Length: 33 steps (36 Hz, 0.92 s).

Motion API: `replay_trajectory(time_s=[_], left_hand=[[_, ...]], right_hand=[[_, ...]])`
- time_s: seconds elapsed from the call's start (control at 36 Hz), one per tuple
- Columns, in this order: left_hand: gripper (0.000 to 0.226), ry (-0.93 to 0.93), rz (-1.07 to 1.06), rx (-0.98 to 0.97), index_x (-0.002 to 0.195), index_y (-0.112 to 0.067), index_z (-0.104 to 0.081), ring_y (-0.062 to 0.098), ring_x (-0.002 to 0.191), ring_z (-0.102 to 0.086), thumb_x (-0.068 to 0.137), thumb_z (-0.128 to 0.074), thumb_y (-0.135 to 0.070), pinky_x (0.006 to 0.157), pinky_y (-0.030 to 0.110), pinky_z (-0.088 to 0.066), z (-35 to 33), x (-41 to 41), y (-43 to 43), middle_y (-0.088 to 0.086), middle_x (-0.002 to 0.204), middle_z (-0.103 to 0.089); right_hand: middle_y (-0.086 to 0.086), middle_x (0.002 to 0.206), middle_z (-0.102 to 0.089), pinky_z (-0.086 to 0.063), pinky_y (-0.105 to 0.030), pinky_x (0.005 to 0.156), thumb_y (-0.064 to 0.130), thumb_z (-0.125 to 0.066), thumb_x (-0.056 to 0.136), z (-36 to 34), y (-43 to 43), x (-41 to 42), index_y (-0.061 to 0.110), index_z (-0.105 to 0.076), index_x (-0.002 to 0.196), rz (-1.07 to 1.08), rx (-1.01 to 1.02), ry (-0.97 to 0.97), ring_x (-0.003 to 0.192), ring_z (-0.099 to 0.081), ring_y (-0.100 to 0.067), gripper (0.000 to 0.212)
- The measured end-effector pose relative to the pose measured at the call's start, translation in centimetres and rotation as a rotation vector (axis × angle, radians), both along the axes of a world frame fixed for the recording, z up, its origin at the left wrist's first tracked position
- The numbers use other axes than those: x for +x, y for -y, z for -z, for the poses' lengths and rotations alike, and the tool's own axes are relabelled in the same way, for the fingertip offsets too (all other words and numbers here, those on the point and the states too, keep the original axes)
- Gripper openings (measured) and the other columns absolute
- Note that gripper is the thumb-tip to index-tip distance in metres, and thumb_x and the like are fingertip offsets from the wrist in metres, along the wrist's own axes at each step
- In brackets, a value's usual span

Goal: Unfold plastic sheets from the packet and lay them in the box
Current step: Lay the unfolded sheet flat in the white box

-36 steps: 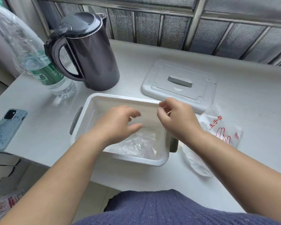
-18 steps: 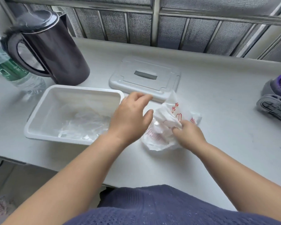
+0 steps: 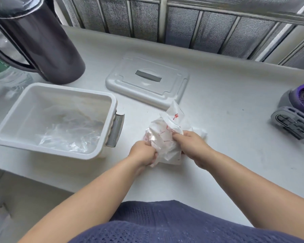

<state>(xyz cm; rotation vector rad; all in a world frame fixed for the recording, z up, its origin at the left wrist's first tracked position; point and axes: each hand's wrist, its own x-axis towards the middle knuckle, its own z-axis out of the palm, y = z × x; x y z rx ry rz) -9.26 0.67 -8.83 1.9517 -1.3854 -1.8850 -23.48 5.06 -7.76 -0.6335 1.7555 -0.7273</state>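
From my station, I judge the task to be partly done. Some clear plastic sheets point(image 3: 68, 135) already lie in the white box point(image 3: 113, 104) at the left of the frame. They are loose and wrinkled on its bottom, so I would not call them neatly flat. The box is open, and its lid point(image 3: 147, 81) lies flat on the tabletop point(image 3: 226, 106) in the upper middle of the frame. What is left, I think, is to draw more sheets out, unfold them and lay them in the box. How many stay inside the packet I cannot tell.

The packet point(image 3: 165, 139), white with red print and much crumpled, is in the middle of the frame. It sits low over the tabletop, to the right of the box and apart from its grey handle. Both hands have hold of it. The left hand point(image 3: 141, 152) grips its lower left side with the fingers point(image 3: 152, 156) curled tightly into the plastic. The right hand point(image 3: 193, 146) holds its right side, also with curled fingers, near the upper fold. Whether these fingers already pinch a sheet inside I cannot tell, and I see no sheet coming out of the packet
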Motion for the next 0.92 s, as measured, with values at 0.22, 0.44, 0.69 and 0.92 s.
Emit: replay_trajectory(time_s=[0.22,0.44,0.69,0.92], left_hand=[[0.023,-0.194,-0.059,-0.012,0.082,-0.018,-0.061,0.003,0.05,-0.054,0.084,-0.063,0.005,0.044,0.012,-0.039,-0.2,-0.8,-0.2,0.0,0.074,-0.063],[0.031,-0.277,0.043,-0.11,0.103,-0.025,-0.061,0.001,0.063,-0.061,0.088,-0.055,0.002,0.054,0.013,-0.041,-0.7,-1.0,0.2,-0.007,0.086,-0.072],[0.009,-0.204,-0.066,-0.219,0.083,-0.015,-0.07,0.015,0.071,-0.064,0.079,-0.073,-0.007,0.073,0.03,-0.051,-0.6,-1.6,0.3,0.002,0.078,-0.071],[0.017,-0.255,-0.168,-0.29,0.078,-0.019,-0.068,0.006,0.058,-0.056,0.09,-0.063,-0.008,0.059,0.021,-0.048,-1.1,-1.0,0.7,-0.005,0.064,-0.064]], right_hand=[[-0.007,0.087,-0.064,-0.046,-0.036,0.076,0.021,-0.039,0.095,1.2,-0.5,-0.4,0.015,-0.061,0.082,0.021,-0.029,-0.011,0.083,-0.058,-0.025,0.026],[-0.005,0.108,-0.063,-0.051,-0.039,0.083,0.013,-0.042,0.089,0.4,-0.2,0.0,0.019,-0.054,0.112,-0.06,-0.06,-0.12,0.1,-0.059,-0.025,0.026],[-0.003,0.1,-0.068,-0.055,-0.048,0.083,0.034,-0.05,0.069,-0.2,-0.5,-0.1,0.021,-0.059,0.106,0.014,-0.08,-0.05,0.093,-0.066,-0.025,0.04],[-0.008,0.09,-0.066,-0.054,-0.045,0.077,0.022,-0.047,0.091,-0.8,0.2,0.2,0.014,-0.061,0.091,0.07,-0.156,-0.192,0.087,-0.063,-0.03,0.016]])
